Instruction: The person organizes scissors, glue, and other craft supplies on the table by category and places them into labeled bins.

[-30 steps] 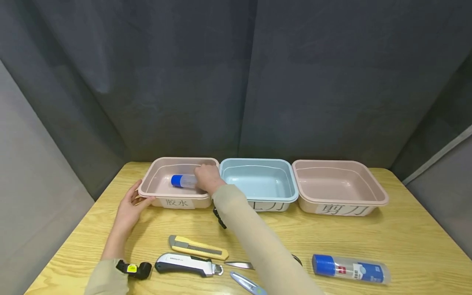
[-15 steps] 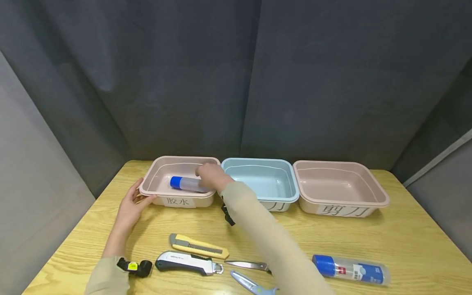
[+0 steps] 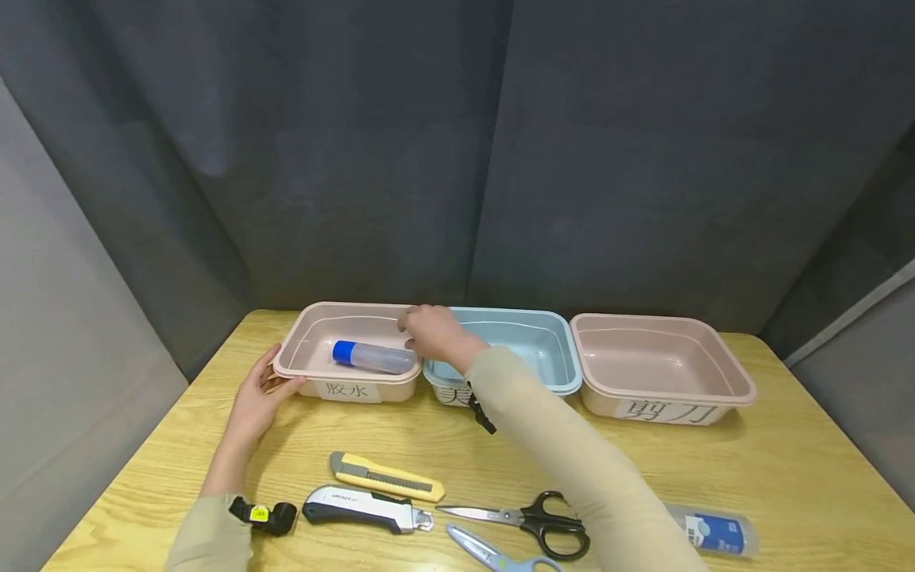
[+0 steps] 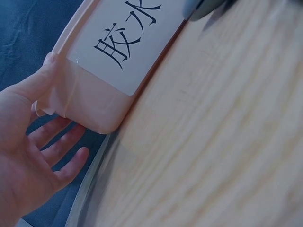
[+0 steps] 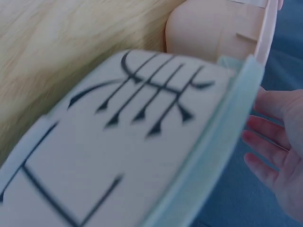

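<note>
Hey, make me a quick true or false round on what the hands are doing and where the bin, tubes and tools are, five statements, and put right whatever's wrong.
1. The left hand touches the left pink bin. True.
2. The right hand grips the blue-capped tube. False: the right hand holds nothing, and the blue-capped tube lies in the left pink bin.
3. The yellow cutter lies inside the left pink bin. False: the yellow cutter lies on the table.
4. The black-handled scissors lie on the table with their blades pointing left. True.
5. In the head view, the right sleeve hides part of a clear tube on the table. True.
</note>
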Demonstrator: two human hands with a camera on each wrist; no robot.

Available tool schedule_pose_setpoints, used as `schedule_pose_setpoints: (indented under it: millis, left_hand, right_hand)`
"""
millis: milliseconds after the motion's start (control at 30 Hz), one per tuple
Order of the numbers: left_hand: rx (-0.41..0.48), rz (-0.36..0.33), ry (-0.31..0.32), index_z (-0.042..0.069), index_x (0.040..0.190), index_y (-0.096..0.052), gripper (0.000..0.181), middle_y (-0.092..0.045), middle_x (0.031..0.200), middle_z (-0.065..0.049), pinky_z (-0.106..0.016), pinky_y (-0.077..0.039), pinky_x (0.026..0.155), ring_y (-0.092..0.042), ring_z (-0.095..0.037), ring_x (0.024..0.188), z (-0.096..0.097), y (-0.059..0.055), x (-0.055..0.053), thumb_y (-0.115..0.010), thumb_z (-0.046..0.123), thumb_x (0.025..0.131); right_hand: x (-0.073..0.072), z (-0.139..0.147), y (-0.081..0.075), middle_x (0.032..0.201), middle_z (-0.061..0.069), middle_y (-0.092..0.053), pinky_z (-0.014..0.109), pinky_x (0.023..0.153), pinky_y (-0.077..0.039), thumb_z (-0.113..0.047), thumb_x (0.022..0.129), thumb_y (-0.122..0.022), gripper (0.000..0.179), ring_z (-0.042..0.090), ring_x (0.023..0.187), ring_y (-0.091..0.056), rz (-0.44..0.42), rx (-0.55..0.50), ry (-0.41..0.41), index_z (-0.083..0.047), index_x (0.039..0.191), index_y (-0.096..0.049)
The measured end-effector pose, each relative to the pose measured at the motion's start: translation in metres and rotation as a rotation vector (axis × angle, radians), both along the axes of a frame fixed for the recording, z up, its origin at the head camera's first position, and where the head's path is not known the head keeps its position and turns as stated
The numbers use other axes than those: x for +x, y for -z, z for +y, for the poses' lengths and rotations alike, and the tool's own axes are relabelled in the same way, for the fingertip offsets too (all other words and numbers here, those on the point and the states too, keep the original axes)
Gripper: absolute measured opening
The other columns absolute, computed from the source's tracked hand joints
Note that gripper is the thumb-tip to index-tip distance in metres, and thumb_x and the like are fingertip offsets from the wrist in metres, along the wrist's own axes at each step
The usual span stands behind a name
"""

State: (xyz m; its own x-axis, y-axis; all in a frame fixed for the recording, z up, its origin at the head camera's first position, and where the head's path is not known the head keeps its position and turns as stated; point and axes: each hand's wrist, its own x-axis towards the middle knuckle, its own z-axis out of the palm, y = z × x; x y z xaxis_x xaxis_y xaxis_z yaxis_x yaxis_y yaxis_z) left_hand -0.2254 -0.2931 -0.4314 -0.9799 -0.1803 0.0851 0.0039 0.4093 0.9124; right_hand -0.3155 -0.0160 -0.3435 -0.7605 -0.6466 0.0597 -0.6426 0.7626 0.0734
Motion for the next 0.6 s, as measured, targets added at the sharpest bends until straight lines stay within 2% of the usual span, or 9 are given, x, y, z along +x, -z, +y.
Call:
schedule_pose_setpoints:
  millis: [267, 600]
  left_hand:
    - [0.001, 0.000, -0.008, 0.021, 0.147, -0.016, 0.083, -0.037, 0.140, -0.018, -0.006, -0.037, 0.077, -0.042, -0.028, 0.118, 0.000, 0.001, -0.003, -0.066, 0.037, 0.081]
    - [-0.016, -0.014, -0.017, 0.022, 0.147, -0.015, 0.084, -0.036, 0.140, -0.016, -0.010, -0.036, 0.080, -0.040, -0.029, 0.120, -0.003, 0.001, -0.003, -0.065, 0.040, 0.081]
  right_hand:
    - [0.007, 0.027, -0.011, 0.103, -0.001, -0.063, 0.034, 0.076, -0.049, -0.022, 0.085, -0.064, 0.026, 0.018, 0.092, -0.060, 0.122, -0.076, -0.044, -0.019, 0.110, -0.065]
    - [0.018, 0.054, -0.006, 0.100, 0.001, -0.064, 0.033, 0.072, -0.050, -0.022, 0.082, -0.067, 0.025, 0.018, 0.089, -0.060, 0.207, -0.133, -0.066, -0.017, 0.107, -0.067]
